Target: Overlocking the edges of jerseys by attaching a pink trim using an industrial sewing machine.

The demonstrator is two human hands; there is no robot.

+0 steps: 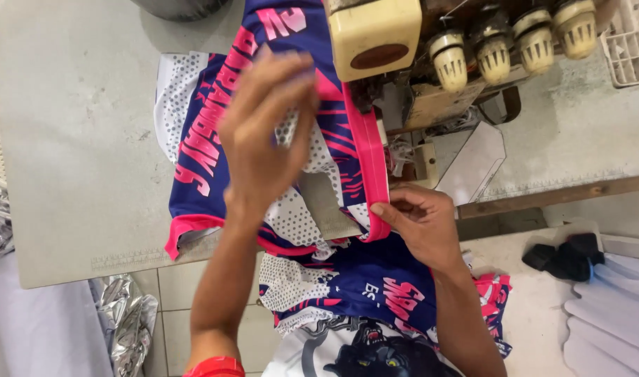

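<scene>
A navy, pink and white printed sports jersey (208,139) lies across the grey sewing table (75,139) and hangs down over my lap. My left hand (267,132) presses flat on the jersey just left of the sewing machine head (375,35), fingers spread toward the needle area. My right hand (421,220) pinches the near end of a bright pink trim strip (372,153) that runs from the machine's presser foot toward me. The needle itself is hidden under the machine head.
Several cream thread tension knobs (494,52) line the machine at the top right. A white plastic basket (634,42) sits at the far right corner. Dark cloth pieces (567,255) and stacked white fabric (613,314) lie to my right. Crinkled silver plastic (127,318) lies on the floor at left.
</scene>
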